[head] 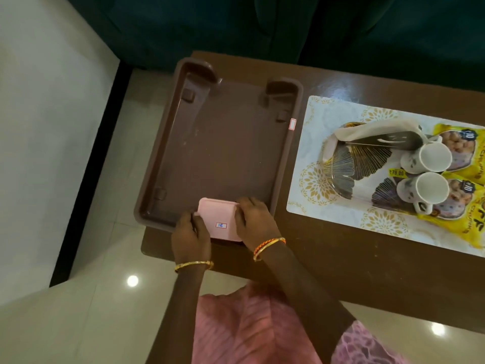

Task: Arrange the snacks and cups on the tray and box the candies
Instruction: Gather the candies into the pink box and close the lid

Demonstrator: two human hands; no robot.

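A pink lidded box (221, 218) with a small label rests on the near rim of a large brown tray (154, 164). My left hand (191, 233) grips its left side and my right hand (253, 219) grips its right side. To the right, a white and gold patterned tray (312, 153) carries two white cups (430, 157) (423, 191), two leaf-shaped dishes (351, 164), a folded cloth with a dark strip (378, 135), and yellow snack packets (462, 153). No candies are visible.
The brown tray overhangs the left end of the dark wooden table (328, 253). A dark green sofa (236, 24) stands behind the table. Glossy tiled floor (110, 285) lies to the left and below.
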